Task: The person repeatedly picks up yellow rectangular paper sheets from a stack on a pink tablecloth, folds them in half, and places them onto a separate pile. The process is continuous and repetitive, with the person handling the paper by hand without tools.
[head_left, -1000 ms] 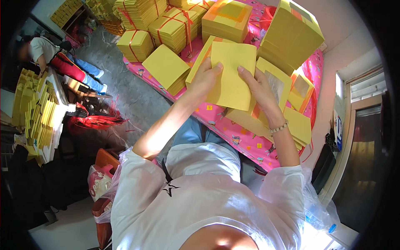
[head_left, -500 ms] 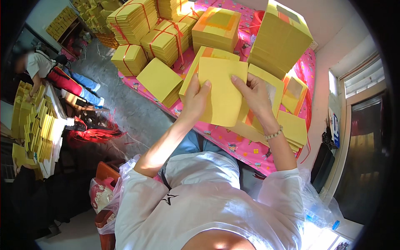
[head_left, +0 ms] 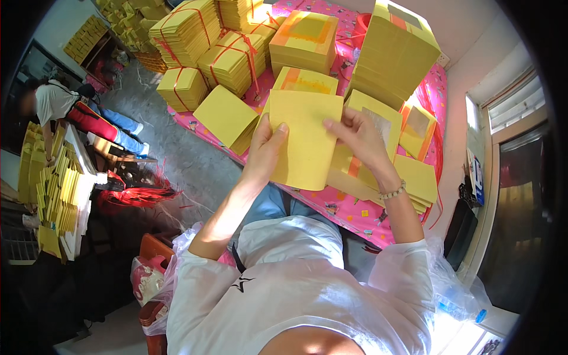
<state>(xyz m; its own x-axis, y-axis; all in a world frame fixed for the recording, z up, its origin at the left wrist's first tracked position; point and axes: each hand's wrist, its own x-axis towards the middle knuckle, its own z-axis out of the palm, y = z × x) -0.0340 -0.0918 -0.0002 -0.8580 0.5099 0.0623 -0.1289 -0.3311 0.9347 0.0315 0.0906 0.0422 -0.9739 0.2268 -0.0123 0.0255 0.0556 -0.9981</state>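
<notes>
Across the pink patterned table (head_left: pixel 355 207), which fills the upper middle of the view, yellow paper lies in every stage of handling. Biggest is the tall loose stack (head_left: pixel 396 53) at the far right, with no string round it; next come the tied bundles (head_left: pixel 207 47) bound crosswise with red string at the far left, and between them a squarer stack with an orange-bordered top sheet (head_left: pixel 305 38). Nearer the person sit a smaller plain yellow pad (head_left: pixel 228 118) at the table's left edge and a spread of loose sheets (head_left: pixel 414 177) with pale and orange centres under the right forearm. Judging by this, a good many bundles are already tied, while the tall stack and the loose sheets are yet to be worked. Held up just above the table's near edge is a thin sheaf of yellow sheets (head_left: pixel 305 142). The left hand (head_left: pixel 266 148) grips its left edge, thumb laid on the front face and the other fingers hidden behind. The right hand (head_left: pixel 358 139) holds the right edge, its fingers (head_left: pixel 337 127) slightly spread and curled onto the front, seemingly pinching the top sheets. Far left, another person (head_left: pixel 56 100) sits by a low bench lined with more yellow paper (head_left: pixel 56 189).
</notes>
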